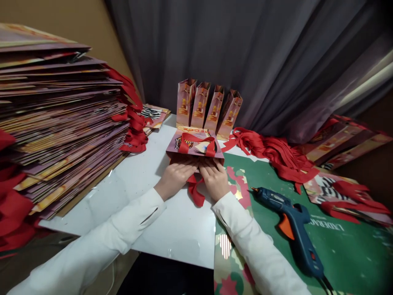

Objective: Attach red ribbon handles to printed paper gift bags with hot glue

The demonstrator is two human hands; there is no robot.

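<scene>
A purple paper gift bag (199, 141) with a printed front and a red ribbon handle lies on the white table, its mouth toward me. My left hand (178, 176) is at the left of that mouth, palm down, its fingers stretched flat against the bag's near panel. Beside it, my right hand (213, 176) lies flat in the same way, with fingers extended and the tips partly hidden in the bag. Between my wrists, a loop of red ribbon (195, 194) hangs from the opening onto the table.
Several bags (201, 104) stand upright behind. A tall stack of flat bags (61, 123) rises at left. Red ribbons (270, 149) lie in a heap at right. A blue glue gun (294, 229) rests on a green sheet (344, 254). Grey curtains (230, 45) hang behind.
</scene>
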